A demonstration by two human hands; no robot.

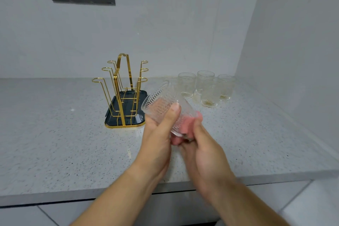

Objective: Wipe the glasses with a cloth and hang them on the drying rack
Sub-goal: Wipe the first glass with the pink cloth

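Pink cloth (185,124) pinched in right hand (207,159) against lower end of ribbed glass (159,101); left hand (157,134) clamped round its wall, above the surface (55,134) near front edge. Wiping stage only: drying rack (116,93) bare (nothing hung), other glasses (187,84) standing behind. Lies tilted, long axis running lower-right to upper-left, open end apparently toward rack.

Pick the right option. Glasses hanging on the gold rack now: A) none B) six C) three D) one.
A: the gold rack's pegs are all bare; the other glasses stand on the counter, and the left hand grips the ribbed glass.
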